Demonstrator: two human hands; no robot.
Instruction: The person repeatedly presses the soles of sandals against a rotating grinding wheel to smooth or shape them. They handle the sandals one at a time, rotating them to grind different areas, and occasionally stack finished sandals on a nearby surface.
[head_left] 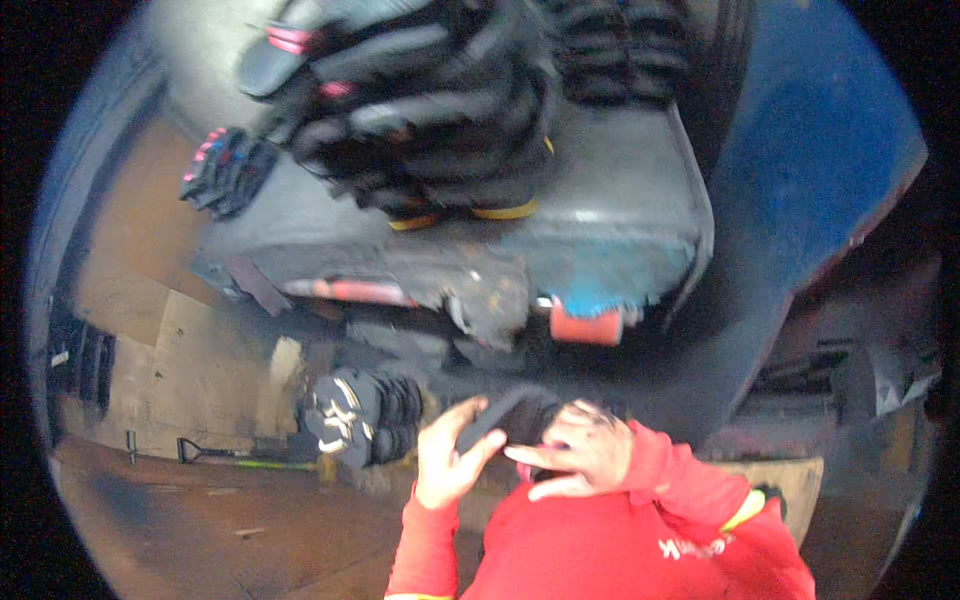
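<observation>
A flat dark piece point(510, 418), rather like a shoe sole but blurred, is held in front of my chest. My left hand point(452, 455) grips its left end, with the thumb on the near side and the fingers around the far edge. At the opposite end, my right hand point(578, 448) is closed on the piece, its lower fingers reaching left under it. A small pink patch shows just below the piece, between the hands. Beyond my left hand stands a stack of dark sole-like pieces point(355, 410) with pale marks on top.
A grey metal table point(625, 170) ahead bears a tall pile of dark pieces point(430, 120) with pink and yellow bits. A smaller bundle point(225, 170) lies at its left. An orange-red roll point(587, 327) sits under the near edge. A blue panel point(820, 130) rises at right.
</observation>
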